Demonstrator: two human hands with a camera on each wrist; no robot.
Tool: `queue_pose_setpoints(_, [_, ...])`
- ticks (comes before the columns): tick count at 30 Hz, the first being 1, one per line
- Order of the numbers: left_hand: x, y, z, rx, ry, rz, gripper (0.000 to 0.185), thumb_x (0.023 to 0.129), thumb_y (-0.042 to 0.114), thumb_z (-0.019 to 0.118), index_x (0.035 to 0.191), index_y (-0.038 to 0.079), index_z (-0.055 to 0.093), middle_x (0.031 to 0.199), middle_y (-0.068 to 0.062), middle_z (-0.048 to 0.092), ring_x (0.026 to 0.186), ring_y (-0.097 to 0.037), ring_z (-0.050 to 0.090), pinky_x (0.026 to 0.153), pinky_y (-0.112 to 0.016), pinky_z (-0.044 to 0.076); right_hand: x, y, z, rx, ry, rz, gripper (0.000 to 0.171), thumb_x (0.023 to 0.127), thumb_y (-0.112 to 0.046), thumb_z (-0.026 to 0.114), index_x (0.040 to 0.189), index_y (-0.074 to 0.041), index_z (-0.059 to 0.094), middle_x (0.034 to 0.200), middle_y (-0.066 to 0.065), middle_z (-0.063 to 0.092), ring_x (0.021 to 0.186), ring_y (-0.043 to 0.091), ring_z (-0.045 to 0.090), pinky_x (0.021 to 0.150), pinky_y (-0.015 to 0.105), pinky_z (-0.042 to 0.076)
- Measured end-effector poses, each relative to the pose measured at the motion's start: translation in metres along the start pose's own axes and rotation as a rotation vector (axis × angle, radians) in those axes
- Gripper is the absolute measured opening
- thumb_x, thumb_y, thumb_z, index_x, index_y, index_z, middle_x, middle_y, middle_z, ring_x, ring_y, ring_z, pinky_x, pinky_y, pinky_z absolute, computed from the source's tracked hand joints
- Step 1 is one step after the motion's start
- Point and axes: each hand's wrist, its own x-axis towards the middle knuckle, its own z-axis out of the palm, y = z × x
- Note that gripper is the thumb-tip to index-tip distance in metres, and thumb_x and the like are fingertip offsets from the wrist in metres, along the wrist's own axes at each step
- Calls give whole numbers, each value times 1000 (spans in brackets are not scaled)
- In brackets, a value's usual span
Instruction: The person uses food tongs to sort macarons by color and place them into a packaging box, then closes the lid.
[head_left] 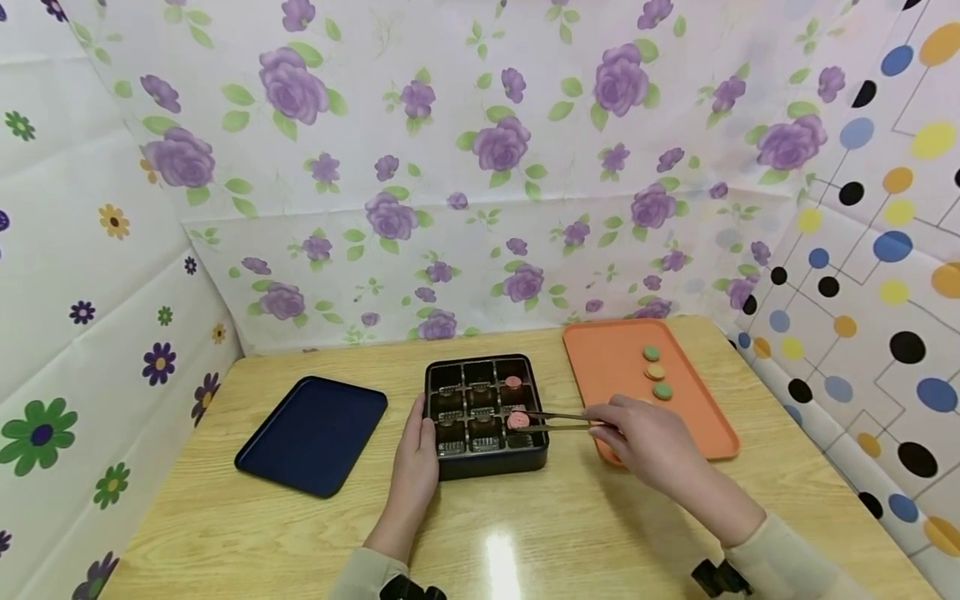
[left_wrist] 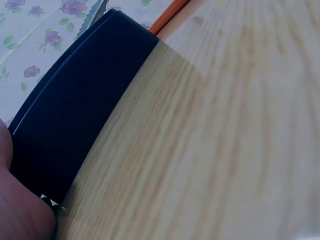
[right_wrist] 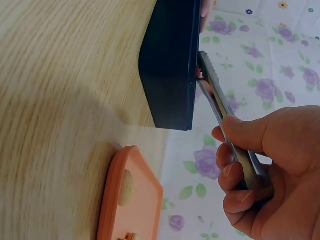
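Note:
A black box (head_left: 491, 465) with a grid of clear-lined compartments stands mid-table. My left hand (head_left: 417, 454) rests along its left side, fingers fairly straight against the wall. In my right hand (head_left: 652, 442) I grip metal tongs (right_wrist: 245, 160), whose tips reach over the box's right column. Between the tips is a pink macaron (head_left: 518, 420), at the right column's lower part. Another pink macaron (head_left: 513, 382) sits in the top right compartment. From the right wrist view, the tong tips stand just over the box rim, and the box wall hides the compartments.
An orange tray (head_left: 607, 358) lies at the right, partly under my right forearm. On it are green macarons (head_left: 662, 390) and a yellow macaron (head_left: 655, 372); my hand partly covers others. A dark blue tray (head_left: 311, 437) lies at the left. Patterned cloth walls surround the wooden table (head_left: 570, 533).

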Motion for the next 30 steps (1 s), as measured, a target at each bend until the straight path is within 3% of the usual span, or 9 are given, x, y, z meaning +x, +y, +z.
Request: queue_pose_setpoints(30, [1,0,0,-9,-3,-4,58,124,34,30,180,23,17,184,-5,15,168,-34,15,133,-62,19,-4,4,-8,-22,-48,-37,24,103,-21,83,127,-21,82,86,-15,57,61,1,41,53,27,35])
